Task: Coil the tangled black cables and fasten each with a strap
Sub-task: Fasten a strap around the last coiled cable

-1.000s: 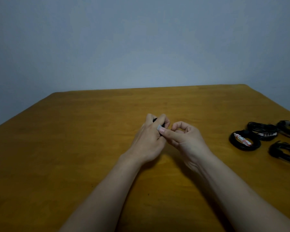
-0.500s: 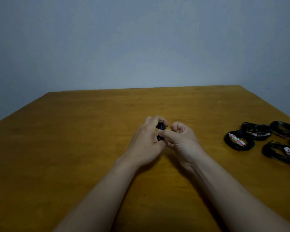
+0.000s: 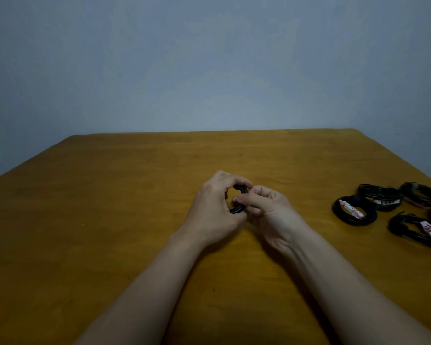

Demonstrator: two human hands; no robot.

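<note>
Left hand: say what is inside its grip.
Inside the left hand a black cable coil shows, pinched by the right hand. The hands cover most of it; any strap is hidden.

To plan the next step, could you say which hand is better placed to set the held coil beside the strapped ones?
Probably the right hand: it pinches the coil, and the strapped coils lie on its side.

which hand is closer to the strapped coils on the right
Right. The right hand sits nearer the strapped coils, though apart from them; the left hand is farther, beyond it.
</note>
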